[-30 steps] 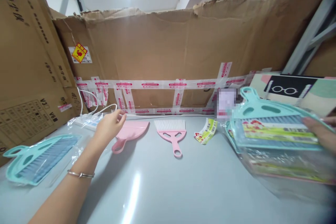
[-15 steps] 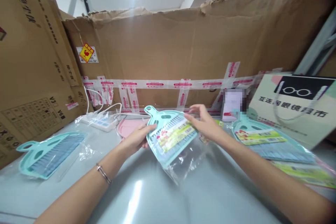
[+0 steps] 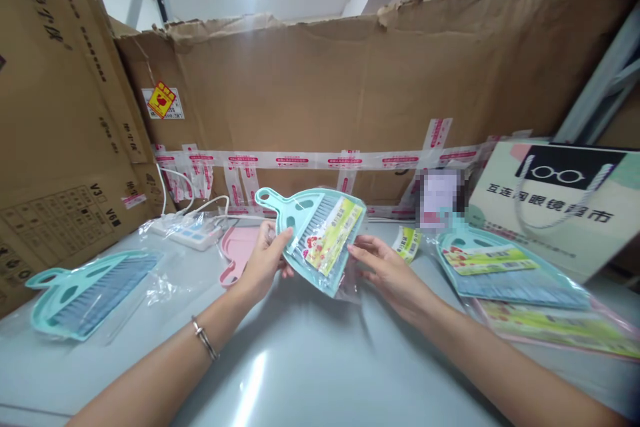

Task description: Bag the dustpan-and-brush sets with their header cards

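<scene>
A teal mini dustpan-and-brush set (image 3: 315, 230) in a clear plastic bag, with a yellow-green label, is held up above the grey table (image 3: 320, 360). My left hand (image 3: 265, 263) grips its left edge with closed fingers. My right hand (image 3: 385, 270) pinches the bag's lower right end. Behind my left hand lies a pink dustpan (image 3: 235, 253) on the table; the pink brush is hidden behind the held set.
A bagged teal set (image 3: 85, 290) lies at the left. A stack of bagged sets (image 3: 505, 273) sits at the right, a loose label (image 3: 407, 243) beside it. A white power strip (image 3: 193, 233) with cables, cardboard walls (image 3: 325, 87) and a paper bag (image 3: 560, 203) border the table.
The teal set came from the right stack to the centre, into both hands. Since half a second ago it has been raised and tilted, and my right hand slid down to the bag's end.
</scene>
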Motion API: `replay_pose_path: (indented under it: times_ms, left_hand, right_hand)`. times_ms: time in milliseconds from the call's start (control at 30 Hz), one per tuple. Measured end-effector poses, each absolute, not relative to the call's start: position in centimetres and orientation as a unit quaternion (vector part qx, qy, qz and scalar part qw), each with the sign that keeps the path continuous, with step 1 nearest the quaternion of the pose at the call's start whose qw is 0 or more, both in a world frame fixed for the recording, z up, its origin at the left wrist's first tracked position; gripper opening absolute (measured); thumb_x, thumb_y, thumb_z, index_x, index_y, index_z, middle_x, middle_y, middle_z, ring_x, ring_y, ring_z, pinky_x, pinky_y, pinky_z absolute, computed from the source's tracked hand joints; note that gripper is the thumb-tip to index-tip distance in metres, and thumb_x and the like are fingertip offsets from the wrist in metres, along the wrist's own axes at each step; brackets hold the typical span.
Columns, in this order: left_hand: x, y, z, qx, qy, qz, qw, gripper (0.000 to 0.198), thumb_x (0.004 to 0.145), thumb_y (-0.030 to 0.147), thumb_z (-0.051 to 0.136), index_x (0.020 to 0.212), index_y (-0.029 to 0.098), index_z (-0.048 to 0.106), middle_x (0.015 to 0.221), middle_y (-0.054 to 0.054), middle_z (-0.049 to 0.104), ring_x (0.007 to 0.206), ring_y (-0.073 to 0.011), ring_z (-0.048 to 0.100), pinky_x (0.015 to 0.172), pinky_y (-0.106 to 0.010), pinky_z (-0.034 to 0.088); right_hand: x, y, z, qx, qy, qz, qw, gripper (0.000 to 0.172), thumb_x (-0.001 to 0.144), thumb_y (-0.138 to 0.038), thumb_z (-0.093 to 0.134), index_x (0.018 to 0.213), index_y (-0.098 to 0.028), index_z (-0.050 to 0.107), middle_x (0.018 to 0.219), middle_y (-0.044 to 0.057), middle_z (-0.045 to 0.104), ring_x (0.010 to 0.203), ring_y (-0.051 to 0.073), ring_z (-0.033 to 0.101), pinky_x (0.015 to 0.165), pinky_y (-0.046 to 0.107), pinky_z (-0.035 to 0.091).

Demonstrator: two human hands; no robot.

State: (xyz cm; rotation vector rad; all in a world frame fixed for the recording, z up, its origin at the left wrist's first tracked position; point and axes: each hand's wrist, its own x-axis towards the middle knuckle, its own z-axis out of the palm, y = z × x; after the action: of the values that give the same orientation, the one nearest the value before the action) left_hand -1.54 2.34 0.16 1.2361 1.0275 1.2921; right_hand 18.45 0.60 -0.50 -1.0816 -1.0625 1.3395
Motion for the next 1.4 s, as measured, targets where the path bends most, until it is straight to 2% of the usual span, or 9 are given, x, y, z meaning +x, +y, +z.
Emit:
replay_pose_path:
  times_ms: [233, 400, 633, 800, 1000, 1133, 1200, 1300, 1400]
  left_hand:
    - [-1.5, 2.6, 0.2, 0.472, 0.4, 0.573, 0.538, 0.03, 0.072, 0.04, 0.061, 0.079, 0.021, 0.039, 0.05, 0.01, 0.048, 0.034, -0.0042, 0.045, 0.028, -0.011, 0.03]
    - [-1.2, 2.7, -0.4, 0.483, 0.39, 0.577, 0.531, 0.031, 0.073, 0.041, 0.061, 0.075, 0.02, 0.039, 0.049, 0.01, 0.049, 0.033, -0.0051, 0.046, 0.03, -0.013, 0.035]
    - [-1.0, 2.1, -0.7, 0.51, 0.394, 0.55, 0.532, 0.034, 0.073, 0.046, 0.06, 0.073, 0.021, 0.037, 0.047, 0.008, 0.053, 0.034, -0.0077, 0.05, 0.033, -0.016, 0.039]
    - [-1.3, 2.2, 0.0, 0.54, 0.385, 0.51, 0.548, 0.036, 0.071, 0.047, 0.061, 0.068, 0.018, 0.041, 0.054, 0.004, 0.06, 0.043, -0.0078, 0.057, 0.044, -0.017, 0.045]
    - [-8.6, 5.9, 2.6, 0.469, 0.488, 0.672, 0.302, 0.032, 0.07, 0.045, 0.059, 0.068, 0.016, 0.045, 0.078, -0.002, 0.064, 0.047, -0.007, 0.056, 0.046, -0.018, 0.044]
    - [-16.9, 6.7, 3.6, 0.429, 0.676, 0.593, 0.081, 0.026, 0.068, 0.036, 0.059, 0.081, 0.014, 0.051, 0.09, -0.013, 0.062, 0.083, -0.0303, 0.063, 0.07, -0.046, 0.049]
    - [-18.6, 6.1, 3.8, 0.409, 0.727, 0.549, -0.047, 0.049, 0.06, 0.025, 0.067, 0.104, 0.012, 0.05, 0.12, -0.023, 0.048, 0.116, -0.0432, 0.041, 0.09, -0.06, 0.032]
    - [-16.5, 4.9, 4.4, 0.45, 0.68, 0.526, -0.243, 0.073, 0.067, 0.026, 0.063, 0.131, 0.013, 0.03, 0.146, -0.021, 0.008, 0.133, -0.0421, 0.005, 0.103, -0.059, 0.002]
    - [-10.5, 4.1, 4.7, 0.579, 0.569, 0.582, -0.041, 0.061, 0.072, 0.033, 0.062, 0.126, 0.02, 0.039, 0.142, -0.015, 0.026, 0.13, -0.0348, 0.024, 0.104, -0.053, 0.02]
  right_hand:
    - [18.9, 0.9, -0.7, -0.422, -0.473, 0.477, 0.609, 0.05, 0.061, -0.036, 0.072, 0.089, -0.025, 0.032, 0.06, -0.008, 0.055, 0.048, 0.011, 0.053, 0.054, 0.028, 0.045]
    - [19.2, 1.1, -1.3, -0.477, -0.573, 0.233, 0.624, 0.027, 0.066, -0.037, 0.064, 0.082, -0.023, 0.048, 0.081, -0.001, 0.052, 0.072, 0.013, 0.052, 0.059, 0.025, 0.041]
    - [18.0, 0.6, -1.1, -0.396, -0.448, 0.621, 0.506, 0.033, 0.069, -0.045, 0.064, 0.089, -0.019, 0.062, 0.071, 0.002, 0.065, 0.066, 0.016, 0.06, 0.062, 0.029, 0.046]
    - [18.1, 0.3, -1.3, -0.375, -0.329, 0.68, 0.537, 0.032, 0.063, -0.036, 0.072, 0.087, -0.015, 0.065, 0.081, 0.006, 0.071, 0.072, 0.019, 0.064, 0.067, 0.031, 0.05]
    - [20.0, 1.7, -1.3, -0.4, -0.258, 0.665, 0.576, 0.012, 0.072, -0.025, 0.064, 0.081, -0.018, 0.063, 0.077, 0.006, 0.071, 0.074, 0.022, 0.067, 0.065, 0.034, 0.055]
    - [21.4, 2.7, -1.0, -0.434, -0.228, 0.607, 0.625, 0.007, 0.076, -0.016, 0.057, 0.081, -0.019, 0.061, 0.069, 0.003, 0.071, 0.071, 0.02, 0.068, 0.065, 0.03, 0.057]
    - [21.7, 2.9, -0.7, -0.44, -0.224, 0.594, 0.636, 0.009, 0.079, -0.014, 0.054, 0.083, -0.019, 0.06, 0.068, 0.003, 0.071, 0.07, 0.019, 0.068, 0.066, 0.03, 0.058]
    - [21.5, 2.8, -0.4, -0.424, -0.222, 0.612, 0.63, 0.012, 0.08, -0.013, 0.052, 0.086, -0.018, 0.061, 0.072, 0.003, 0.072, 0.073, 0.018, 0.068, 0.069, 0.028, 0.057]
    - [20.8, 2.3, -0.5, -0.406, -0.233, 0.639, 0.61, 0.012, 0.08, -0.014, 0.053, 0.089, -0.016, 0.062, 0.075, 0.005, 0.072, 0.074, 0.019, 0.068, 0.071, 0.029, 0.057]
